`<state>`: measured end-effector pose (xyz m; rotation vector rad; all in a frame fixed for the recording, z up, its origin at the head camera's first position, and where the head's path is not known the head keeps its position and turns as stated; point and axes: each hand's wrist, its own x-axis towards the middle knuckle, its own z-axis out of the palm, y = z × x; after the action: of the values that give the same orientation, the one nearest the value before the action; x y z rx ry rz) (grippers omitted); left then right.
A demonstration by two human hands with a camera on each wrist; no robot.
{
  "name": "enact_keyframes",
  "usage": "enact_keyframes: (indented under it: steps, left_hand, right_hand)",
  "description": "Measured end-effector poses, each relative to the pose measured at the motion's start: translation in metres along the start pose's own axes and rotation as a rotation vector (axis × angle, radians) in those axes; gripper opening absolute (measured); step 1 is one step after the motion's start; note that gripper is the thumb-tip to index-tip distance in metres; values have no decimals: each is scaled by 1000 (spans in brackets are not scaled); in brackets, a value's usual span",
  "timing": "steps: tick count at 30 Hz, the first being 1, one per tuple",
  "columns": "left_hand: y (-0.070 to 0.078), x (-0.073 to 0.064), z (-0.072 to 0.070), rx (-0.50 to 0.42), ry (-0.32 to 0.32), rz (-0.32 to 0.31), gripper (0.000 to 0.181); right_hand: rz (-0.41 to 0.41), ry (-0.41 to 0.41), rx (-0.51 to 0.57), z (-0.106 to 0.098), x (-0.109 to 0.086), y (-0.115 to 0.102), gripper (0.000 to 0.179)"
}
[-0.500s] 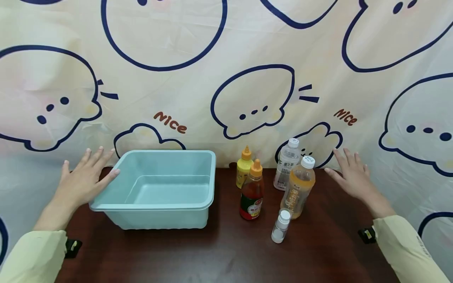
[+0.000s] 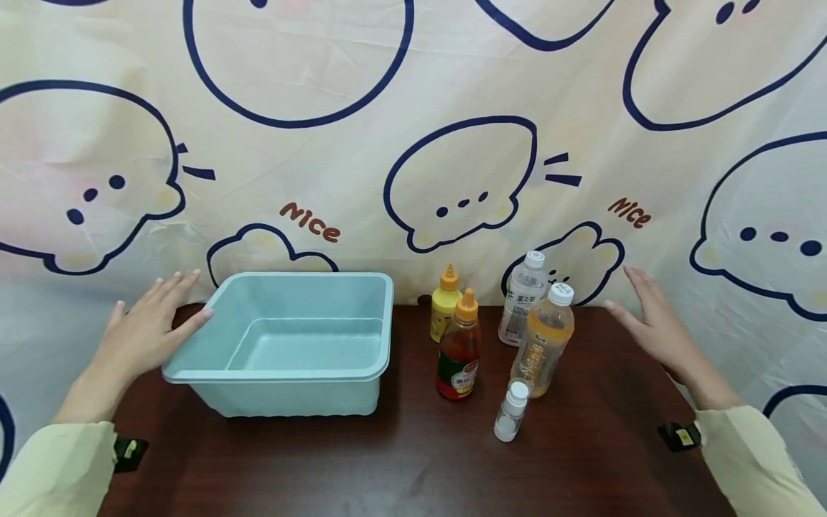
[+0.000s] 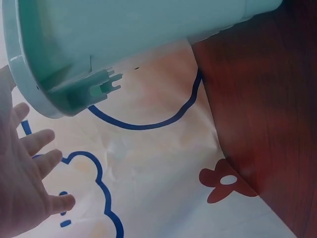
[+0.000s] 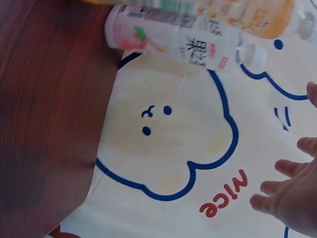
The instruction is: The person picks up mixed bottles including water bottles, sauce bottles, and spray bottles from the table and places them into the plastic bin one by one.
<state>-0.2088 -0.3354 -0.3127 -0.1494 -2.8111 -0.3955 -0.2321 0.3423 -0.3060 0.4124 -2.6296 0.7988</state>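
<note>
A light blue plastic bin (image 2: 291, 398) stands on the table's left half. Beside its left rim is my left hand (image 2: 138, 334), fingers straight and holding nothing; whether the thumb touches the rim I cannot tell. Far to the right my right hand (image 2: 665, 330) is raised with straight fingers, apart from the bottles. Nearest to it are an orange-tinted drink bottle (image 2: 545, 337) and a clear drink bottle (image 2: 522, 298), both white-capped. Left of them stand a red sauce bottle (image 2: 459, 359) and a yellow squeeze bottle (image 2: 444, 309). A small white-capped bottle (image 2: 510, 413) is in front.
The dark brown table (image 2: 413, 467) runs up to a patterned curtain (image 2: 349, 179) behind the bin and bottles. A small dark object (image 2: 424, 300) sits at the table's back edge, left of the yellow bottle.
My right hand has turned more edge-on and shifted slightly right, its fingers now closer together. The left hand has drifted a little left. The bin and bottles have not moved.
</note>
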Motion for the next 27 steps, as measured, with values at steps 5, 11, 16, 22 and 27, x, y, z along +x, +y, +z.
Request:
enact_keyframes:
  steps: [5, 11, 16, 22, 27]
  left_hand:
    - [-4, 1, 2, -83, -47, -29, 73]
    - [-9, 0, 2, -178, -101, -47, 76]
    - [-14, -2, 1, -273, -134, -45, 76]
    - [-19, -3, 3, -319, -198, -79, 77]
    - [-21, -3, 4, -354, -241, -88, 77]
  right_hand:
    - [35, -21, 90, -4, -7, -10, 68]
    - [24, -46, 184, -6, -13, -19, 66]
    - [11, -63, 229, -7, -19, -25, 63]
    - [14, -90, 223, -10, -28, -35, 58]
    - [30, -110, 265, -9, -35, -39, 56]
